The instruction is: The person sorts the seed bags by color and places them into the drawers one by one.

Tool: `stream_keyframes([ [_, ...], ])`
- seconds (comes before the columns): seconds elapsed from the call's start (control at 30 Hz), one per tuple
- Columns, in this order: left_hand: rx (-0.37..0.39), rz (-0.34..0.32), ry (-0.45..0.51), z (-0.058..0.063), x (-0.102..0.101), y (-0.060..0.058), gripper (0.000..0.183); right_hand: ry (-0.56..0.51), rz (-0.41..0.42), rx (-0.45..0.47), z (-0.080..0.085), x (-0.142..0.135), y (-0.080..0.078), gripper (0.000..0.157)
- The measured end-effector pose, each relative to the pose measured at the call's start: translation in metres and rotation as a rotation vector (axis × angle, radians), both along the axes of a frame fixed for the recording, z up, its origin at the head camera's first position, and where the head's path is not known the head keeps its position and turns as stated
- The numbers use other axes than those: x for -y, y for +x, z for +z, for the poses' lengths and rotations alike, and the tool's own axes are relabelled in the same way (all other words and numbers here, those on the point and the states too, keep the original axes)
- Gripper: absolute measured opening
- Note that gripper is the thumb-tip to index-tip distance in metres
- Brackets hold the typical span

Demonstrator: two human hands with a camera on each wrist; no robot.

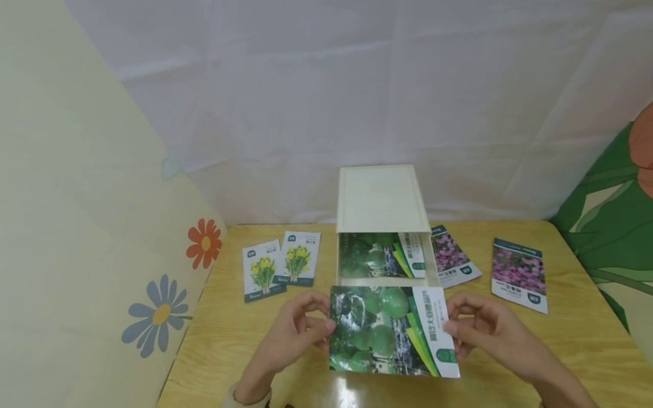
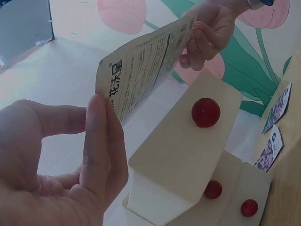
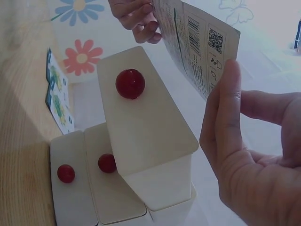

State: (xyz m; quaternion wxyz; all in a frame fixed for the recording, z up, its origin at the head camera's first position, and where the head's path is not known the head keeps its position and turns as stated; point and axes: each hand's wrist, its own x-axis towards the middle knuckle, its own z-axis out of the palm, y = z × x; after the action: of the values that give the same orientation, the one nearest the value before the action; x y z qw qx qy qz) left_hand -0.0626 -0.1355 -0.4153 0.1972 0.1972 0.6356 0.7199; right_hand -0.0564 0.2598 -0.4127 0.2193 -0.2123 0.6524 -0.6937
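Note:
Between both hands a seed packet (image 1: 380, 331) with green round fruits on its front is held flat above the table. My left hand (image 1: 298, 327) pinches its left edge between thumb and fingers. On the opposite edge, the right hand (image 1: 492, 334) pinches it the same way. Printed text and a barcode show on the packet's back (image 3: 193, 42) in the right wrist view. Behind it, a cream drawer cabinet (image 1: 380, 198) has its top drawer (image 2: 174, 136) pulled out. A similar green-fruit packet (image 1: 374, 258) lies inside that drawer.
Two yellow-flower packets (image 1: 263, 272) overlap on the wooden table (image 1: 214, 345), left of the cabinet. To its right lie one purple-flower packet (image 1: 451, 258) against the cabinet and another (image 1: 519, 277) farther out. The lower drawers have red knobs (image 2: 249, 207). White cloth (image 1: 306, 113) hangs behind.

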Motion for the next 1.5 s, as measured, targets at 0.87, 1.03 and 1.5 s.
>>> stream_keyframes([
  [0.87,-0.073,0.138,-0.129,0.01,-0.009,-0.024,0.018,0.018,-0.109,-0.089,0.01,0.008,-0.02,0.019],
  [1.03,-0.081,0.138,-0.148,0.009,-0.009,-0.029,0.017,0.043,-0.148,-0.109,0.01,0.01,-0.024,0.017],
  [1.5,-0.121,0.15,-0.173,0.002,-0.013,-0.041,0.018,0.094,-0.22,-0.176,0.005,0.011,-0.033,0.012],
])
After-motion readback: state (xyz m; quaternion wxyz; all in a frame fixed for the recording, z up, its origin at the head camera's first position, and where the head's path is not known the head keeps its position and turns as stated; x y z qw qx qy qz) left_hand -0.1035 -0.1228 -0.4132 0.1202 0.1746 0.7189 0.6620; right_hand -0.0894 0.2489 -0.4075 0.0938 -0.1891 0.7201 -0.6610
